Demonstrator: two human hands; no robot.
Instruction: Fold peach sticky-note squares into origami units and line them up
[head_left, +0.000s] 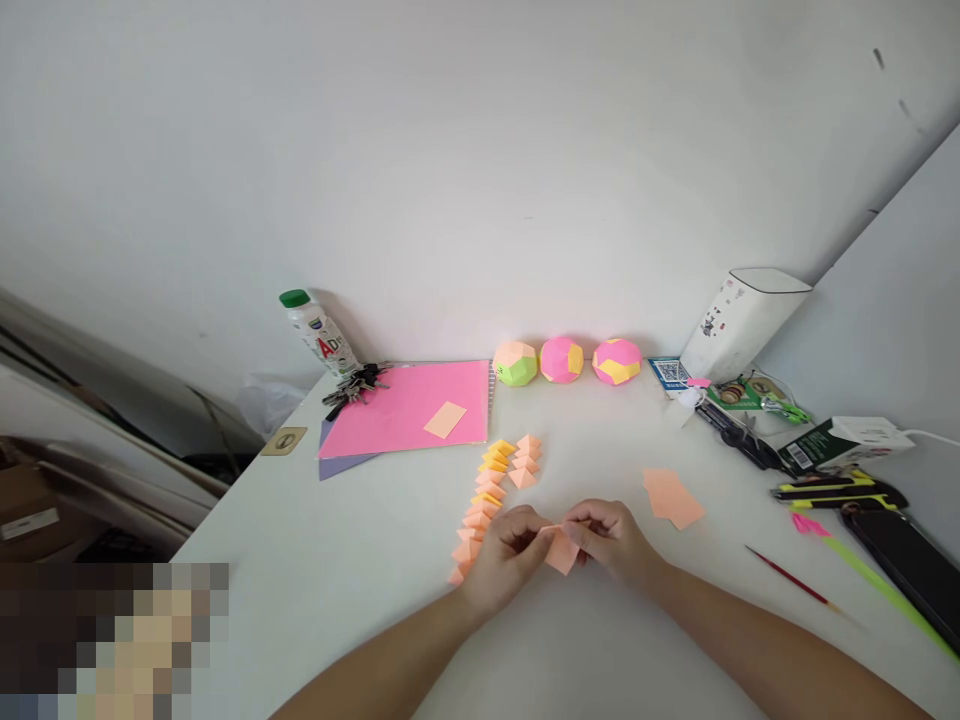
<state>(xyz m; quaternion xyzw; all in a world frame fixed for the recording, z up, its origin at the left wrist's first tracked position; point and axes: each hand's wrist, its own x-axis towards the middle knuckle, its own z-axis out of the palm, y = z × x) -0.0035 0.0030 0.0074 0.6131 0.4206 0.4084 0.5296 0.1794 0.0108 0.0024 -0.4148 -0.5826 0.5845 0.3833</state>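
Between my two hands, low over the table's middle, is a small peach paper piece [561, 552]. My left hand [508, 555] pinches its left edge between thumb and fingers. With thumb and fingertips, my right hand [613, 540] grips its upper right corner. Just beyond my left hand runs a slanting row of folded paper units [478, 515] in peach and orange, partly hidden by that hand. A shorter row of peach folded units [526, 462] lies to its right. Loose flat peach sheets [673, 497] rest right of my right hand.
Three faceted paper balls [562, 360] stand along the wall. At back left are a pink folder [409, 405], keys [352, 390] and a bottle [319, 330]. On the right lie a thin red brush [791, 577], utility knives [832, 492], a phone [904, 560] and a white box-shaped container [739, 325].
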